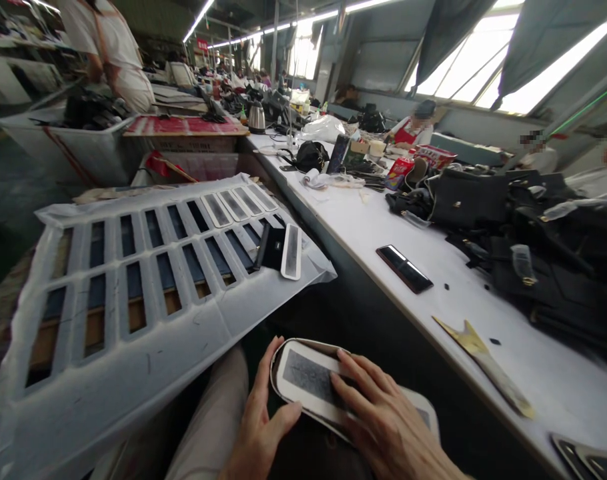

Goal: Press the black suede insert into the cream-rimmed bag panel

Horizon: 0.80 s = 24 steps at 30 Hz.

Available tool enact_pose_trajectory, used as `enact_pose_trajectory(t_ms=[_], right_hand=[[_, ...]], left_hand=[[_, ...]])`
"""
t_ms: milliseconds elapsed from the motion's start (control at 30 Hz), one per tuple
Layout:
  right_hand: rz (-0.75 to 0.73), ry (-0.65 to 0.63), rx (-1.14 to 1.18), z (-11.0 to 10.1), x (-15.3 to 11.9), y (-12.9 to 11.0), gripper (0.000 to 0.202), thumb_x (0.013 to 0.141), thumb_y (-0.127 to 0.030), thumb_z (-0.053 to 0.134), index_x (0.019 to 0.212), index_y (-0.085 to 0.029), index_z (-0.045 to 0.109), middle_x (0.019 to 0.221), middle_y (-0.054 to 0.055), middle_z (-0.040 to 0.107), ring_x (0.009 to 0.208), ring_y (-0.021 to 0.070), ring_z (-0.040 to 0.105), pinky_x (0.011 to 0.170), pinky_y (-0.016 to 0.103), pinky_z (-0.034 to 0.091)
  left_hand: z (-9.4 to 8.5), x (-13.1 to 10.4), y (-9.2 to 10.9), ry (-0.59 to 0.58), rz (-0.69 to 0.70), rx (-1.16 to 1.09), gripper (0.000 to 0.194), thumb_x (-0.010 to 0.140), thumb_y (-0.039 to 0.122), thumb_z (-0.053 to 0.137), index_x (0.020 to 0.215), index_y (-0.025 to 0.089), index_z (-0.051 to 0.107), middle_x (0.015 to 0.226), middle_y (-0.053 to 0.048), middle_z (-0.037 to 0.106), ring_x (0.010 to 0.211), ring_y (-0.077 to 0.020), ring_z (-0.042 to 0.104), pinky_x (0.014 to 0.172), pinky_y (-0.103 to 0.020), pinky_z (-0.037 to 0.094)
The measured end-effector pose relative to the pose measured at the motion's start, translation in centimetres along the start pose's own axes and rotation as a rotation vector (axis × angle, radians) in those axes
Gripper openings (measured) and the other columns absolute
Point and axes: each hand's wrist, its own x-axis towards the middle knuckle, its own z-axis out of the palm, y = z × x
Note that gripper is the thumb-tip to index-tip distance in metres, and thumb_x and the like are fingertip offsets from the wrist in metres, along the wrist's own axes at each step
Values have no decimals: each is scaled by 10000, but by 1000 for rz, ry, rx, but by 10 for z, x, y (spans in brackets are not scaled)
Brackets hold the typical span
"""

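Over my lap I hold a flat white rounded piece (303, 381) with a dark grey rectangle in its middle. My left hand (258, 420) grips its near-left edge, thumb on top and fingers curled along the side. My right hand (388, 420) lies flat on its right half, fingers pressing the grey patch. To the left, a large white sheet (133, 347) with rows of cut-out slots rests on a board. A black strip (269, 247) and a white-framed grey strip (291, 251) lie on the sheet's right side.
A long white worktable (363, 220) runs along the right, with a dark phone-like slab (404, 268), a gold paper scrap (483, 363) and a heap of black bags (533, 233). Other people sit at the far right. A person stands at the far left by a grey bin (53, 143).
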Motion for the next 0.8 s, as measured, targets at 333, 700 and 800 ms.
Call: enact_pose_trajectory(t_ms=[333, 700, 800], right_hand=[[-133, 307, 401, -6, 31, -21, 265, 939, -97, 419, 1119, -203, 583, 1224, 122, 627, 1090, 229, 585, 954, 400, 530], [-159, 204, 308, -2, 59, -40, 172, 981, -173, 505, 1078, -213, 641, 1175, 54, 689, 1032, 227, 607, 925, 395, 529], [-124, 185, 324, 0, 66, -45, 171, 962, -139, 513, 974, -226, 660, 1057, 39, 696, 969, 210, 613, 922, 382, 516]], left_hand=[[-8, 31, 20, 68, -225, -390, 408, 866, 472, 682, 1147, 176, 708, 1176, -104, 713, 1135, -303, 630, 1008, -411, 469], [-14, 42, -37, -122, -345, -765, 555, 928, 571, 545, 1382, 253, 574, 1333, -78, 637, 1368, -281, 456, 1206, -455, 226], [-12, 41, -28, -114, -339, -786, 550, 897, 572, 599, 1345, 254, 612, 1303, -69, 657, 1363, -288, 457, 1210, -434, 216]])
